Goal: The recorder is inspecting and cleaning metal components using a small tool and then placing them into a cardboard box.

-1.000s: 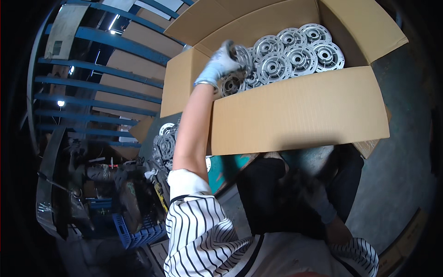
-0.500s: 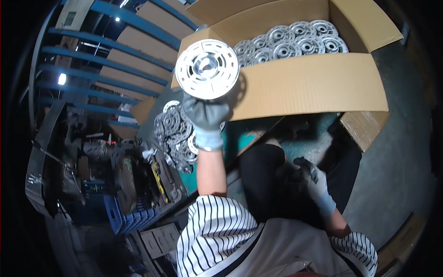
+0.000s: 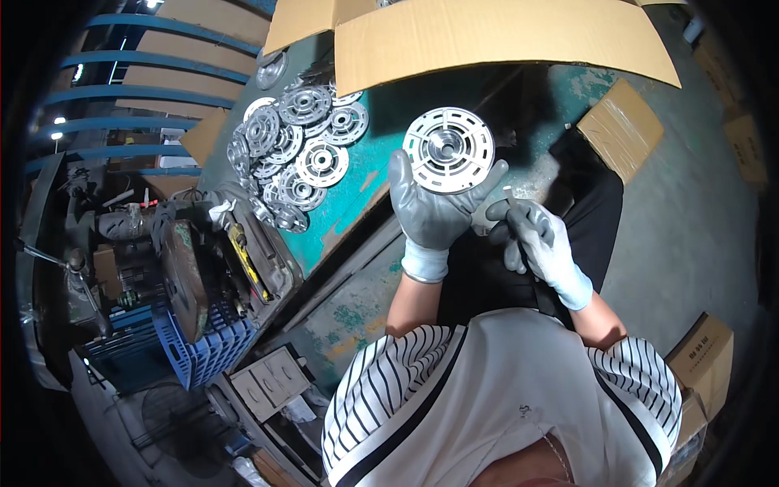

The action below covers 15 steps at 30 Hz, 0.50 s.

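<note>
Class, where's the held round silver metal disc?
In the head view, the disc is slightly right of centre, in the gray-gloved left hand, below the brown cardboard box.

The left hand (image 3: 442, 207) lies palm up by the near edge of the worktop (image 3: 378, 150), fingers curved and spread, forearm reaching nearly straight forward. The right hand (image 3: 541, 243), fingers curled, sits beside it, forearm angled inward.
</note>
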Motion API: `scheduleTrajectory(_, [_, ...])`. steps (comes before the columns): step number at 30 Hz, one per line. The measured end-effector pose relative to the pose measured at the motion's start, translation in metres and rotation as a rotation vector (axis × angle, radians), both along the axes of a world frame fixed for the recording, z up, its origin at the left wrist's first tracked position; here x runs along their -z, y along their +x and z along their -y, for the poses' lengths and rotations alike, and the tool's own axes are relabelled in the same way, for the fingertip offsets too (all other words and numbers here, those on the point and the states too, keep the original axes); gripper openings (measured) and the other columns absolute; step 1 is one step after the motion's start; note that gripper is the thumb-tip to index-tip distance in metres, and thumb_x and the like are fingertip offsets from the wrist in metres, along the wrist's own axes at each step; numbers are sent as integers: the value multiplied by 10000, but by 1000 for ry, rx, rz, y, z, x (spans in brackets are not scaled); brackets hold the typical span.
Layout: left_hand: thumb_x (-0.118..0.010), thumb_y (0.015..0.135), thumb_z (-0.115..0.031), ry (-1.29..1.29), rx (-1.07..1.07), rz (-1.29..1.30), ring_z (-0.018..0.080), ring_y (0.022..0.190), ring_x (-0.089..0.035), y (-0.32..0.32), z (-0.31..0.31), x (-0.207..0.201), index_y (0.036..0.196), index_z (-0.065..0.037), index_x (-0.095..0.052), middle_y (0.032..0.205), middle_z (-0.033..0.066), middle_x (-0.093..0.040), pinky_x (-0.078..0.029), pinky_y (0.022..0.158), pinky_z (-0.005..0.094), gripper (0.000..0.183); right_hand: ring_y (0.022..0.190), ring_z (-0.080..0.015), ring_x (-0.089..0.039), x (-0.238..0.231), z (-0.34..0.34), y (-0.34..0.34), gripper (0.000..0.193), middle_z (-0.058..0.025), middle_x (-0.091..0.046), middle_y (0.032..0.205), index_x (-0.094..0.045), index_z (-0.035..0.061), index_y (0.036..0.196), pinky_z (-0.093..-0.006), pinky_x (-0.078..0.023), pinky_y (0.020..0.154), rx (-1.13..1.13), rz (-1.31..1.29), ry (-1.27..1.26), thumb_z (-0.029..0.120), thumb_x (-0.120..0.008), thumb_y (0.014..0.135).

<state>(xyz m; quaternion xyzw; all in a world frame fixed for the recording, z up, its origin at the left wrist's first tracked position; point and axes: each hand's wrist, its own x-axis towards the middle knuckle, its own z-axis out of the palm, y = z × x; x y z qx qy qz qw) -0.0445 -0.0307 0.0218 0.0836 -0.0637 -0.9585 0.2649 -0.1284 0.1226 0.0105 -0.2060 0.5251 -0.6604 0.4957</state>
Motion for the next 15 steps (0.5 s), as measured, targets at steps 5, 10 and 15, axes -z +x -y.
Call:
scheduleTrajectory(5, [-323,976,-441,-136,117,-100,336,1182,-490,6,-9,13,1346,2,-350,1328,198,-447,-402,985,583,578,474,-46,-519,-6,0,6,216,-26,-614,761,-599,33,1058,-188,-405,443,-87,-78,127,174,-471,955])
scheduleTrajectory(10, [-348,998,-287,-204,-35,79,334,1174,-497,11,-14,27,1320,43,-328,1308,224,-446,-451,967,535,461,485,-69,-522,-5,0,7,225,-25,-619,808,-584,20,1098,-228,-439,496,-135,-279,239,146,-499,933])
scheduleTrajectory(15, [-337,1005,-217,-1134,-193,464,317,976,-620,13,-12,50,1236,98,-374,1155,249,-549,-556,837,439,393,492,-108,-539,2,-5,11,247,-40,-634,830,-580,24,1112,-255,-455,522,-112,-376,163,171,-529,919])
